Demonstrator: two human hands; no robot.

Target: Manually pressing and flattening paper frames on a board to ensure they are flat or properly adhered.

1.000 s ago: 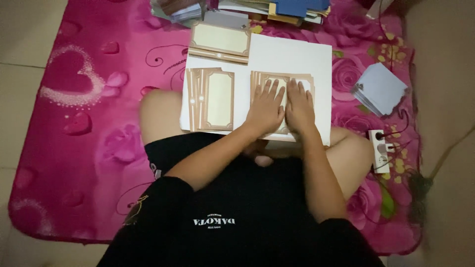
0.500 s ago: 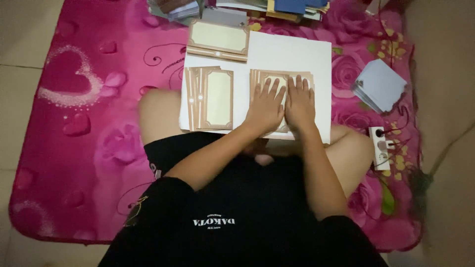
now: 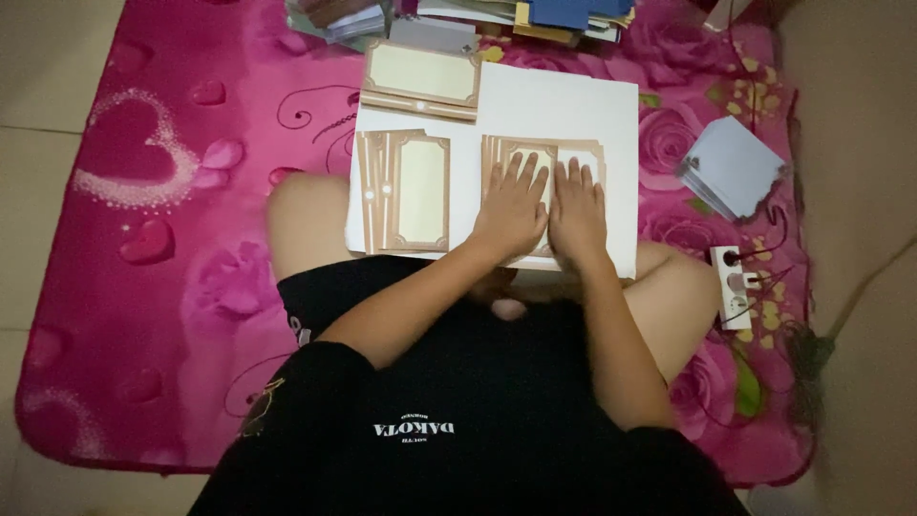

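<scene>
Here, at the far left, pale floor tiles [image 3: 43, 143] border a pink fleece blanket printed with hearts and roses [image 3: 162, 239], on which the person sits cross-legged. Across the knees lies a white rectangular board [image 3: 573, 105] that serves as a work surface. On its left part sits a fanned stack of brown cards with cream centres and ornate borders [image 3: 406, 191], well apart from the hands. Just above it, overlapping the board's top left corner, lies another brown-framed cream card set crosswise [image 3: 420, 78]. Behind that, along the top edge of the view, a heap of mixed paper and card in grey, blue and yellow [image 3: 478, 19] is piled on the blanket.

The left hand [image 3: 513, 208] lies flat, fingers spread wide, pressing on a second brown and cream bordered card pile [image 3: 583, 153] in the middle of the board. The right hand [image 3: 576, 208] lies just beside it, touching it, fingers also extended and flat on the same pile; neither hand grips anything.

Further right, off the board, a small stack of pale blue-grey square sheets [image 3: 731, 167] rests on the blanket, and below it a white power strip [image 3: 734, 287] with its cable trailing rightwards.
</scene>
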